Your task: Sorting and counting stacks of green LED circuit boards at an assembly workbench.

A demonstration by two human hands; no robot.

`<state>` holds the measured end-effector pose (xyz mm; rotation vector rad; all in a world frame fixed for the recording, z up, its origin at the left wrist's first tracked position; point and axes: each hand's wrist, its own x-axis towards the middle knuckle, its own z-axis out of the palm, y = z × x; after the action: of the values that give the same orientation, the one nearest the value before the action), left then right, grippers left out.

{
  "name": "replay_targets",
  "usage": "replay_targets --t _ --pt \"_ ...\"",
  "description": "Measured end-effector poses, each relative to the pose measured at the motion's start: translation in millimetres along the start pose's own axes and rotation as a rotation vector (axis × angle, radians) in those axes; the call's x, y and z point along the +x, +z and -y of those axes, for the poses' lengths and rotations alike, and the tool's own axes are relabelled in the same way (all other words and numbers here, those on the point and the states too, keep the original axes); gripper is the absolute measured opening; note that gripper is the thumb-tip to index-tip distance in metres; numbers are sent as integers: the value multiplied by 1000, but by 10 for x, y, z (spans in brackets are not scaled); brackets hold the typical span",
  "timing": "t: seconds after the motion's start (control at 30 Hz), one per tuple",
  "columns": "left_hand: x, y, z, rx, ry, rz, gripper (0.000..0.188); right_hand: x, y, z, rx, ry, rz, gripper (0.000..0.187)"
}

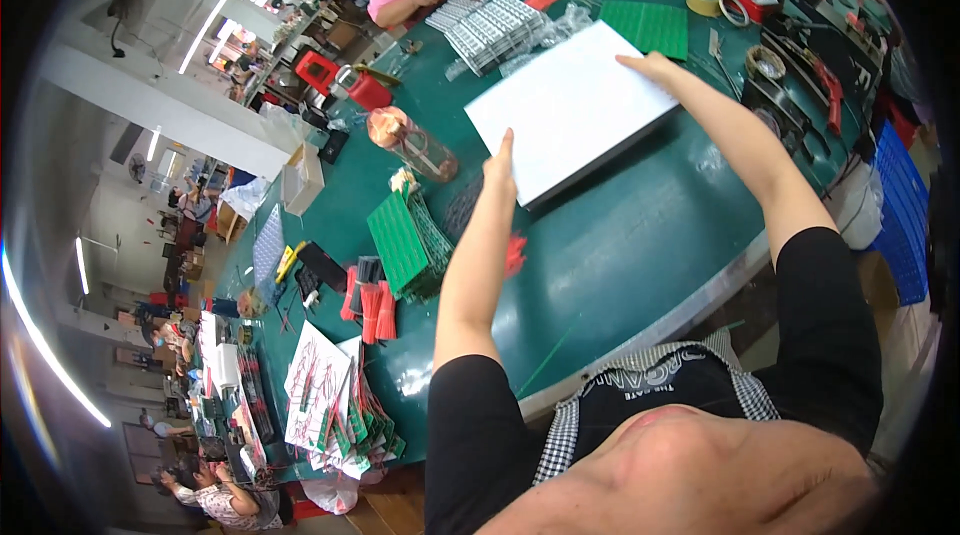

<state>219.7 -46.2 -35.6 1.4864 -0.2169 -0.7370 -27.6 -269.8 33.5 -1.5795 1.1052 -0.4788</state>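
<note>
A large white flat board with a dark side edge is held out over the green table, slightly tilted. My left hand grips its near left edge, thumb on top and the other fingers hidden beneath. On the far right edge, my right hand holds it the same way. Beyond the board lies a green circuit board panel. Left of my left forearm stands a stack of green circuit board panels, near bundles of red wires.
A clear bottle with a pink lid and a red jug stand to the left. Wired circuit boards lie at the lower left. Across the table, a co-worker handles patterned panels. Tools and a red-handled cutter lie right.
</note>
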Motion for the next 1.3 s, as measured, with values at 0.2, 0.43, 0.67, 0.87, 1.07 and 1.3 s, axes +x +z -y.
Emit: replay_targets --t 0.2,0.43,0.67,0.87,1.07,1.3 --pt "205 9 -10 73 -85 105 73 388 54 -121 -83 97 70 69" --pt "-35 -170 -397 185 -195 188 47 753 150 -202 -135 23 42 72" --pt "-139 -319 -405 69 -148 200 43 877 475 -58 -427 -6 -40 77" --pt "-201 -256 -487 -99 -146 187 47 738 292 162 -540 -57 -15 59" --pt "-285 -142 -394 -173 -97 265 48 825 91 -21 -341 29 96 62" --pt "-874 -188 -876 438 172 364 61 539 -375 505 -927 -294 -220 55"
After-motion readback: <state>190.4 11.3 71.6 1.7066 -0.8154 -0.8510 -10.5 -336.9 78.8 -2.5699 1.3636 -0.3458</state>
